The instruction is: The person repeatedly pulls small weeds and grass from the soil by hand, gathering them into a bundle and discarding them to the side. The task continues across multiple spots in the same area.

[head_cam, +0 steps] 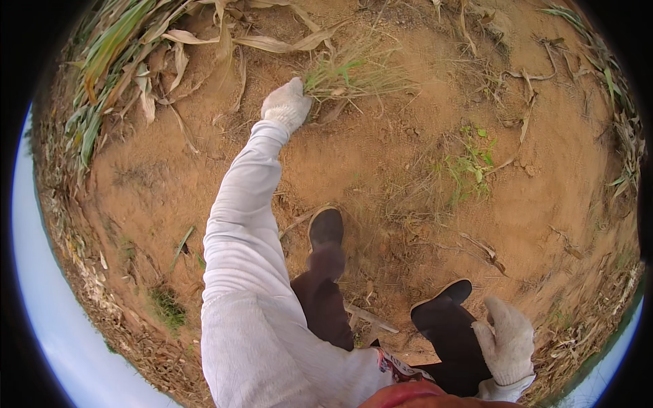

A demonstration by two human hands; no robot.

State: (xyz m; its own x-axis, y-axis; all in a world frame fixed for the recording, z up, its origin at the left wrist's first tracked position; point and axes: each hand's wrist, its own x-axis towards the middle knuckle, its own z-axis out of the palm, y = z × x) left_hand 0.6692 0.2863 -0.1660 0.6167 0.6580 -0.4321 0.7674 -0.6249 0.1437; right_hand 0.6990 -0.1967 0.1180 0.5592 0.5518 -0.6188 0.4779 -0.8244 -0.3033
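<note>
My left hand (286,104), in a whitish knitted work glove, reaches far forward at the end of a long white sleeve. It is closed around the left end of a tuft of grass (352,79), partly green and partly dry, low over the bare soil. The glove hides the gripped stems. On the lower right, my right hand (505,339) wears a similar glove and hangs beside my dark trouser leg. Its thumb stands apart from the fingers, with nothing seen between them. A leafy green weed (472,163) grows to the right, apart from both hands.
Long maize leaves (109,66), green and dried, heap at upper left. More stalks (620,122) line the right rim. My dark shoes (327,227) stand on sandy brown soil (551,188). A pale flat stick-like piece (371,317) lies between my legs.
</note>
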